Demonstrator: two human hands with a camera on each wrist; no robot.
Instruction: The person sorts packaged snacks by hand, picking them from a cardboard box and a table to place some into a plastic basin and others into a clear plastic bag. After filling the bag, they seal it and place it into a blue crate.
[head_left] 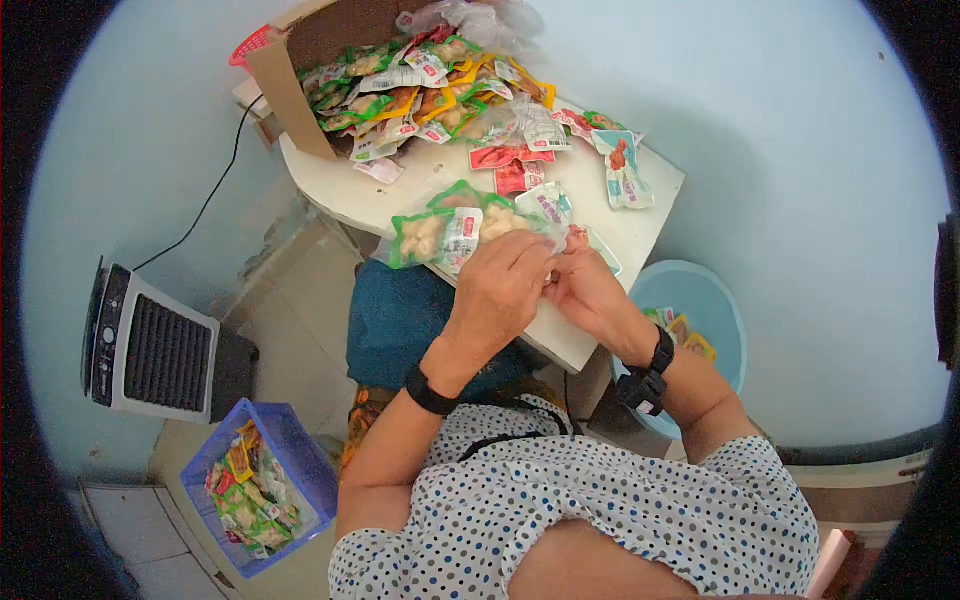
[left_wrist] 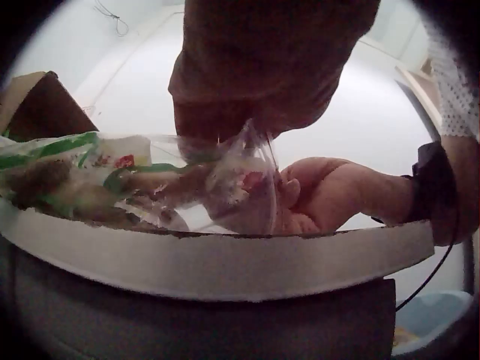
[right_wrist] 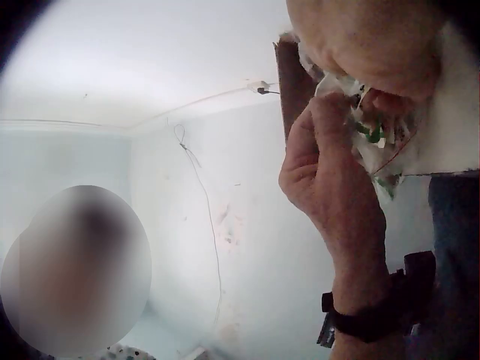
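At the table's [head_left: 660, 190] front edge lies a clear plastic bag [left_wrist: 259, 176] with green-edged snack packets [head_left: 420, 238] in it. My left hand [head_left: 505, 285] pinches the bag's right end, its fingers bent over the plastic. Close beside it, my right hand [head_left: 588, 292] pinches the bag's edge between thumb and fingers, as the left wrist view shows. In the right wrist view, the left hand [right_wrist: 322, 146] and the right hand [right_wrist: 367, 49] meet at the plastic. The left fingertips are partly hidden. A teal-and-white packet [head_left: 545, 203] lies just behind the bag.
A cardboard box [head_left: 283, 100] on its side spills a pile of packets [head_left: 430, 90] over the table's back. Red packets [head_left: 518, 175] and a blue-white packet [head_left: 624, 172] lie nearby. A light-blue bucket [head_left: 728, 320] stands right; a blue crate [head_left: 205, 470] and an air cooler [head_left: 165, 350] stand left.
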